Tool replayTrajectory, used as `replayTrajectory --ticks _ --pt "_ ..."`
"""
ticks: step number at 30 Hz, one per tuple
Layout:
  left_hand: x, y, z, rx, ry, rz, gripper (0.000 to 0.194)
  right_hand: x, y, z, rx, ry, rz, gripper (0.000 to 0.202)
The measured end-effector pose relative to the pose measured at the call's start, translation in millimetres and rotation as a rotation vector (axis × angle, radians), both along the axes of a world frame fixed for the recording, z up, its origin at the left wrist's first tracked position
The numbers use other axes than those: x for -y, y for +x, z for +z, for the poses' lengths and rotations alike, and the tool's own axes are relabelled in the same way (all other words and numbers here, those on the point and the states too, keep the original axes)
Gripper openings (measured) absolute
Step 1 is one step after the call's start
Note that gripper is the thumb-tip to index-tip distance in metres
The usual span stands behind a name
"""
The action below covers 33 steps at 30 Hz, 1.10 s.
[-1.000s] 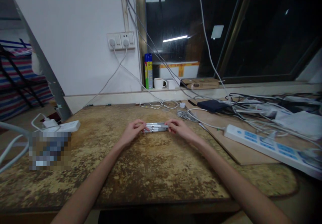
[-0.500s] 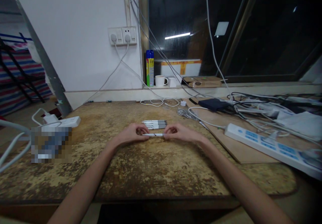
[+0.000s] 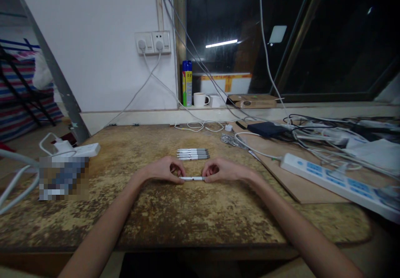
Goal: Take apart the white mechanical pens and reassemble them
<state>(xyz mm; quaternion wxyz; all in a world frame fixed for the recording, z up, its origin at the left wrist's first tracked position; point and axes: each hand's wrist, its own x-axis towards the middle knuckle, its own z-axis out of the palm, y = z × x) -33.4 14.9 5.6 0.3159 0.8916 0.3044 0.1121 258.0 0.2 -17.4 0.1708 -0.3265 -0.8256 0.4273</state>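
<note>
A white and grey pen (image 3: 193,178) lies crosswise between my two hands, low over the worn wooden table. My left hand (image 3: 167,169) pinches its left end between thumb and fingers. At the other end, the fingertips of my right hand (image 3: 220,170) close on the grey part. Just beyond my hands, several similar pens (image 3: 193,154) rest side by side in a neat row, white to the left and grey to the right. I cannot tell whether the held pen touches the tabletop.
On the right, a white power strip (image 3: 331,182) and tangled cables lie over a brown board (image 3: 281,170). A small clear plastic wrapper (image 3: 230,140) sits near the board. Another white strip (image 3: 89,150) is at left. A spray can (image 3: 187,84) and mug (image 3: 200,99) stand on the sill.
Both hands have drawn the held pen toward me, away from the row of pens. The row stays in place and shows more fully now.
</note>
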Motion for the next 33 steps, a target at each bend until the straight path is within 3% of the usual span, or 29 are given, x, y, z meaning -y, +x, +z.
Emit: replayTrajectory --ticks 7,13,16,19,23,33 --pt "-2.0 0.2 -2.9 -0.005 -0.022 0.003 0.033 -3.1 0.7 -0.8 -0.04 0.048 -0.036 0.035" --pt "0.8 3.6 0.8 0.054 -0.071 0.057 0.039 -10.9 4.0 -0.9 -0.024 0.332 -0.296 0.036" --pt "-2.6 3.0 0.3 0.11 0.095 0.218 0.034 -13.8 5.3 -3.0 0.015 0.483 -0.413 0.038" --pt "-8.9 -0.5 -2.8 0.112 0.328 0.327 0.028 -16.6 6.6 -7.7 0.009 0.561 -0.475 0.024" --pt "-15.1 -5.0 -10.1 0.064 0.467 0.308 0.023 -17.6 8.0 -13.4 0.031 0.593 -0.477 0.013" --pt "-14.9 -3.0 -13.8 -0.001 0.508 0.262 0.022 -20.0 6.6 -19.3 0.061 0.599 -0.469 0.011"
